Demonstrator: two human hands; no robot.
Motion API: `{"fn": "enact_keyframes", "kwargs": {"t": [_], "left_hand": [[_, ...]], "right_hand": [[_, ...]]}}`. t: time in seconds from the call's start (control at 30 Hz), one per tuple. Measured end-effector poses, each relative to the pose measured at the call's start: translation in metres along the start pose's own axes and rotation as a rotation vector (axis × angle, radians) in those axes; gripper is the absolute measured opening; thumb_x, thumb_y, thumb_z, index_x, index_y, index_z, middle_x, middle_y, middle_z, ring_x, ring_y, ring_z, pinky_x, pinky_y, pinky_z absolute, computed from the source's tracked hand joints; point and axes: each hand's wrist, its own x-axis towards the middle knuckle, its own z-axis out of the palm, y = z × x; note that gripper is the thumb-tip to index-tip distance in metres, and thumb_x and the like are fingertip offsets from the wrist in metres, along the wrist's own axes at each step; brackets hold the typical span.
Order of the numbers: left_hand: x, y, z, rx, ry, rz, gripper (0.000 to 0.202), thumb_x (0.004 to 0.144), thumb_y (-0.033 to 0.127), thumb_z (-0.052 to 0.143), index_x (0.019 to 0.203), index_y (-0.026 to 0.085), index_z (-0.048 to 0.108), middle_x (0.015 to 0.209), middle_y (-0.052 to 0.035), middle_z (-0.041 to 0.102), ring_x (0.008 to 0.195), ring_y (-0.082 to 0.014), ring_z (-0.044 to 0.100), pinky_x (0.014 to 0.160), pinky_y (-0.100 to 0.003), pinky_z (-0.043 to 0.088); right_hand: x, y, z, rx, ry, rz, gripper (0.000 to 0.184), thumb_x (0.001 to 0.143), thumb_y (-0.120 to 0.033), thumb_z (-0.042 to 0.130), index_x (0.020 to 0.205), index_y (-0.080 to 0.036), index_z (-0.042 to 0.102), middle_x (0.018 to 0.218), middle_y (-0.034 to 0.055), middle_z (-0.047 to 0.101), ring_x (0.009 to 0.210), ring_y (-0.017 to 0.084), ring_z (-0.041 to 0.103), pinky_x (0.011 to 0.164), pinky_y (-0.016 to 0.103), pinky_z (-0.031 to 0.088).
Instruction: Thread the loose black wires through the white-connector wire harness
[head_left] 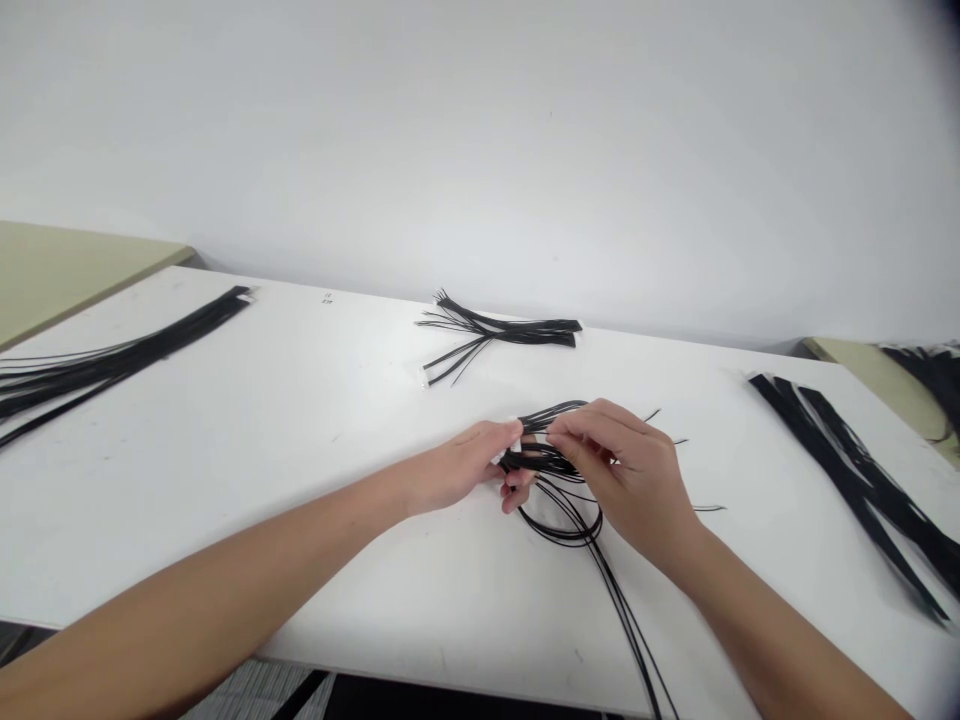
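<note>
Near the middle of the white table, my left hand (491, 455) is closed on a white connector (514, 440) with several thin black wires running out of it. Just to its right, the thumb and fingertips of my right hand (626, 465) pinch one thin black wire (538, 432) close to the connector. The rest of the black wire bundle (555, 463) passes between and below both hands. Some wires loop (562, 535) under my hands, and others trail down over the table's front edge. A few loose wire ends stick out beyond my right hand.
Behind my hands lies another black wire harness (517, 330) with white connectors. Black cable bundles (150, 345) lie at the left, and more cable bundles (855, 480) at the right. Beige surfaces (75, 265) adjoin the white table (225, 440). A pale wall rises behind.
</note>
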Motion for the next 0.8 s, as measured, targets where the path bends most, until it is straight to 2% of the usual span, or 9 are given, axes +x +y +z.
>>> {"fn": "enact_keyframes", "kwargs": {"t": [0.07,0.13,0.23,0.33,0.43,0.6,0.67,0.8], "left_hand": [[0.001,0.001,0.0,-0.045,0.02,0.001,0.046,0.095,0.046,0.029,0.065,0.016,0.047,0.061,0.0018,0.044,0.057,-0.0123,0.049,0.068,-0.03,0.037],[0.002,0.001,0.001,-0.102,0.053,0.003,0.044,0.094,0.045,0.031,0.067,0.015,0.048,0.063,0.0023,0.043,0.055,-0.0121,0.049,0.065,-0.03,0.036],[0.004,0.001,0.0,-0.223,0.085,0.002,0.044,0.093,0.046,0.031,0.067,0.015,0.049,0.064,0.0032,0.04,0.053,-0.0115,0.049,0.063,-0.03,0.034],[0.004,0.001,-0.001,-0.336,0.09,-0.014,0.043,0.092,0.046,0.031,0.068,0.015,0.049,0.064,0.0035,0.036,0.051,-0.0107,0.046,0.061,-0.029,0.032],[0.003,0.001,-0.003,-0.408,0.121,-0.027,0.042,0.092,0.046,0.032,0.07,0.016,0.051,0.066,0.0032,0.035,0.052,-0.0106,0.046,0.061,-0.028,0.032],[0.002,0.003,-0.003,-0.499,0.168,-0.018,0.04,0.091,0.046,0.033,0.068,0.016,0.048,0.067,0.0029,0.034,0.053,-0.0104,0.044,0.06,-0.028,0.033],[0.002,0.004,-0.003,-0.508,0.185,-0.019,0.04,0.091,0.046,0.033,0.069,0.016,0.049,0.067,0.0028,0.033,0.052,-0.0103,0.043,0.06,-0.027,0.033],[0.002,0.005,-0.003,-0.513,0.207,-0.027,0.039,0.091,0.046,0.033,0.071,0.017,0.05,0.068,0.0025,0.034,0.052,-0.0105,0.042,0.058,-0.028,0.034]], "right_hand": [[0.002,0.001,-0.003,-0.031,0.026,0.0,0.011,0.085,-0.013,0.055,0.082,-0.021,0.063,0.075,0.0014,0.061,0.064,0.011,0.055,0.05,0.023,0.045],[0.004,0.003,-0.007,-0.057,0.107,0.019,0.01,0.083,-0.015,0.06,0.089,-0.021,0.064,0.079,0.0015,0.061,0.064,0.011,0.055,0.048,0.022,0.046],[0.006,0.006,-0.013,-0.065,0.238,0.075,0.018,0.079,-0.021,0.065,0.097,-0.022,0.062,0.092,0.0027,0.06,0.07,0.012,0.057,0.058,0.026,0.054],[0.007,0.007,-0.014,-0.102,0.35,0.137,0.018,0.077,-0.027,0.068,0.091,-0.022,0.06,0.09,0.002,0.059,0.071,0.013,0.057,0.066,0.031,0.055],[0.006,0.004,-0.013,-0.119,0.414,0.237,0.014,0.077,-0.031,0.067,0.078,-0.021,0.058,0.076,0.0004,0.058,0.064,0.013,0.054,0.057,0.027,0.05],[0.006,-0.004,-0.011,0.015,0.28,0.43,0.019,0.079,-0.034,0.065,0.069,-0.019,0.058,0.061,-0.0007,0.056,0.055,0.011,0.05,0.045,0.022,0.039],[0.006,-0.004,-0.011,0.092,0.209,0.474,0.02,0.08,-0.036,0.064,0.069,-0.019,0.06,0.061,-0.0003,0.058,0.056,0.011,0.052,0.047,0.023,0.04],[0.008,0.001,-0.013,0.281,0.091,0.567,0.023,0.082,-0.039,0.061,0.074,-0.019,0.067,0.07,0.0031,0.067,0.067,0.014,0.06,0.064,0.027,0.048]]}}
